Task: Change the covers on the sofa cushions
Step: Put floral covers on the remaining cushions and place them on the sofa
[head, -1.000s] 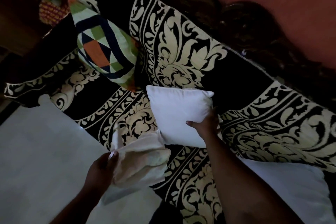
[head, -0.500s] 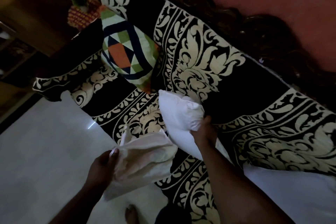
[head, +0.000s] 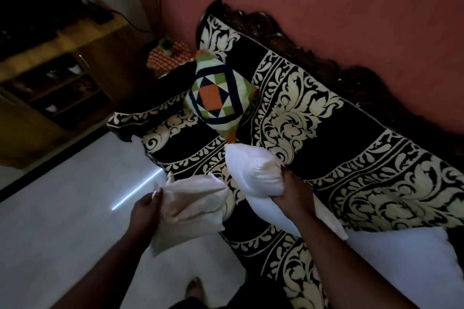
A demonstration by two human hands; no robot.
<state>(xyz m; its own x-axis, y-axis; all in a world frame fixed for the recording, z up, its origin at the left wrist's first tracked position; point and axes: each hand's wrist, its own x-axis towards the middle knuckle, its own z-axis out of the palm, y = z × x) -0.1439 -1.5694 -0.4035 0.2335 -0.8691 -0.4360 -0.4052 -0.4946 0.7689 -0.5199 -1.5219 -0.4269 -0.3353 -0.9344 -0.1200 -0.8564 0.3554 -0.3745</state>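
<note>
My right hand grips a bare white cushion around its middle, squeezing it into a folded bulge just above the sofa seat. My left hand pinches the edge of a cream cushion cover, which hangs crumpled right beside the cushion over the sofa's front edge. A cushion in a patchwork cover of green, orange and navy leans against the sofa back at the far end. Another bare white cushion lies on the seat at the lower right.
The sofa wears a black throw with cream floral patterns and stands against a reddish wall. A pale tiled floor spreads to the left. A wooden cabinet stands at the far left. My foot shows at the bottom.
My right hand has folded and squeezed the white cushion, which was held flat a second ago, and brought it closer to the cover. The view has tilted upward.
</note>
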